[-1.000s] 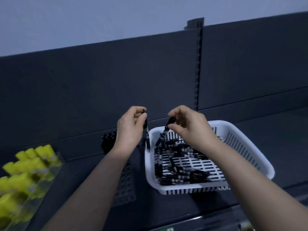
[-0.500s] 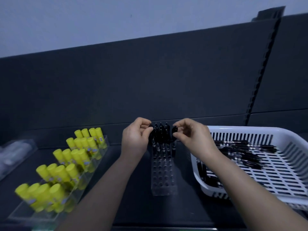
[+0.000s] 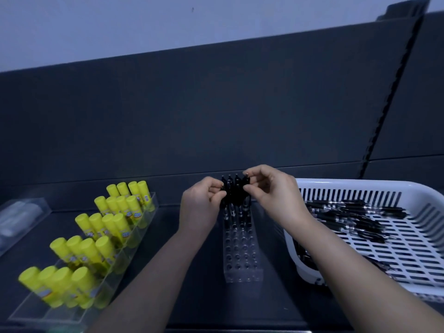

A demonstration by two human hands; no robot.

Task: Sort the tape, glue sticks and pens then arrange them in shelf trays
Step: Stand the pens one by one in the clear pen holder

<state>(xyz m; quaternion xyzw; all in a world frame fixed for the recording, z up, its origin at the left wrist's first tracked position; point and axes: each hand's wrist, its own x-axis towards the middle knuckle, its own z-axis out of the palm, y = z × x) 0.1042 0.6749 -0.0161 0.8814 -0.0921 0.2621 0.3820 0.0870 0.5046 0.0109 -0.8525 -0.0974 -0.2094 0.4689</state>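
A clear pen holder [image 3: 241,255] full of round holes stands on the dark shelf, with several black pens [image 3: 234,188] upright in its far rows. My left hand [image 3: 200,207] pinches a black pen at the holder's far left side. My right hand [image 3: 269,191] pinches another black pen at the far right side. A white slotted basket [image 3: 360,186] on the right holds many loose black pens [image 3: 355,217]. Yellow glue sticks [image 3: 96,236] stand in rows in a clear tray [image 3: 48,313] on the left.
A second clear tray [image 3: 21,212] with pale, blurred contents sits at the far left. The dark shelf back panel [image 3: 216,111] rises behind everything. The shelf's front edge runs along the bottom of the view.
My view swung left from the basket to the pen holder. Both hands carried their pens from above the basket to the holder's far rows and now hold them among the standing pens.
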